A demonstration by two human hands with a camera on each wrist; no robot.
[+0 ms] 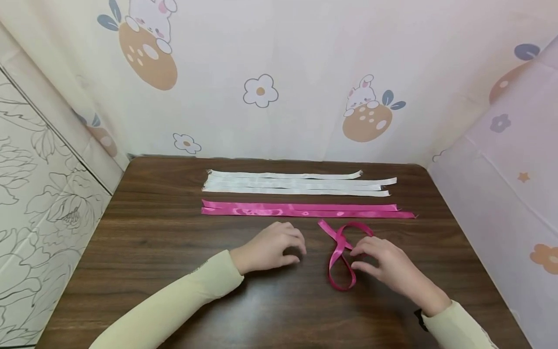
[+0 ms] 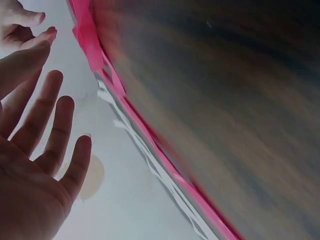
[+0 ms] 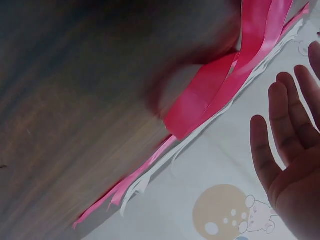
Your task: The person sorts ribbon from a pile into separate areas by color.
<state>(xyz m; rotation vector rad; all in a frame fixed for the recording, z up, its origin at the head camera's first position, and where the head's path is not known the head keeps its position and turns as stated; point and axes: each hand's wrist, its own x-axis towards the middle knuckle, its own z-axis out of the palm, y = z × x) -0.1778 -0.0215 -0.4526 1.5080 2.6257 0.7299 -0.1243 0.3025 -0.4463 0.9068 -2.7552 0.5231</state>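
Note:
A pink satin ribbon (image 1: pixel 339 249) lies looped and crossed over itself on the dark wooden table, one short end pointing up and left. My right hand (image 1: pixel 390 264) hovers at the ribbon's right side, fingers relaxed and bent a little; whether a fingertip touches it I cannot tell. In the right wrist view the same ribbon (image 3: pixel 200 100) stands up in wide curves beside the spread fingers (image 3: pixel 285 117). Left of the ribbon, my left hand (image 1: pixel 272 247) is apart from it, loosely curved and holding nothing. Its separate fingers (image 2: pixel 62 120) show in the left wrist view.
Two straight pink ribbons (image 1: pixel 296 210) lie side by side behind the hands. Beyond them are several white ribbons (image 1: pixel 296 183) with frayed ends. A patterned curtain (image 1: pixel 305 116) hangs at the table's back edge; the table (image 1: pixel 174 232) has dark wood grain.

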